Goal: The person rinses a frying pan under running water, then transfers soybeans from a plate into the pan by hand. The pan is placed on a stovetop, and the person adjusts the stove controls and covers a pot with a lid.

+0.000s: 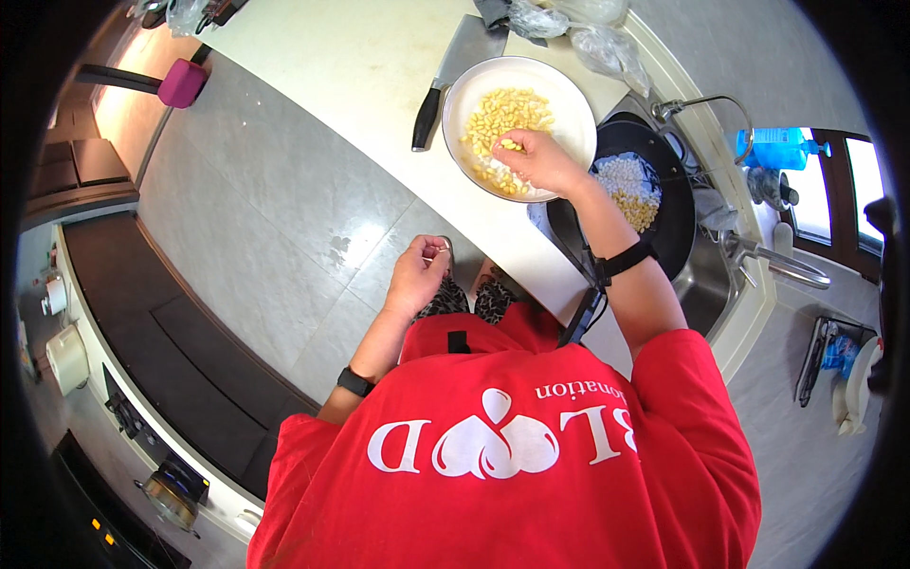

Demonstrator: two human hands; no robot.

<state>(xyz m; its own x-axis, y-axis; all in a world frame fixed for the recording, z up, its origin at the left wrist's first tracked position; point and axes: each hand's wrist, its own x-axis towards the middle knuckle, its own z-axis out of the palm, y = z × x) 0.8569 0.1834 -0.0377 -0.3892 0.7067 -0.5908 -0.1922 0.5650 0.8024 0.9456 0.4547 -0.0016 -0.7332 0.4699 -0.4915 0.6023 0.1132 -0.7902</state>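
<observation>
My right hand (pixel 533 160) is over a shallow white bowl (pixel 574 117) with a dark rim, pinching a few yellow bean-like seeds in its fingers. More yellow seeds (pixel 508 114) lie spread across the bowl's bottom. My left hand (pixel 419 276) hangs in front of my body, off the counter, with curled fingers. Something small and pale shows at its fingertips, too small to make out. Right of the bowl, a black wok (pixel 677 220) rests over the sink, holding a heap of white pieces (pixel 625 176) beside yellow ones (pixel 635 210).
A cleaver (pixel 455 71) with a black handle lies beside the bowl on the pale counter (pixel 341 64). Plastic bags (pixel 604 53) lie at the back. Beyond the wok are the sink (pixel 704 295), a faucet (pixel 775 263) and a blue pump bottle (pixel 778 148).
</observation>
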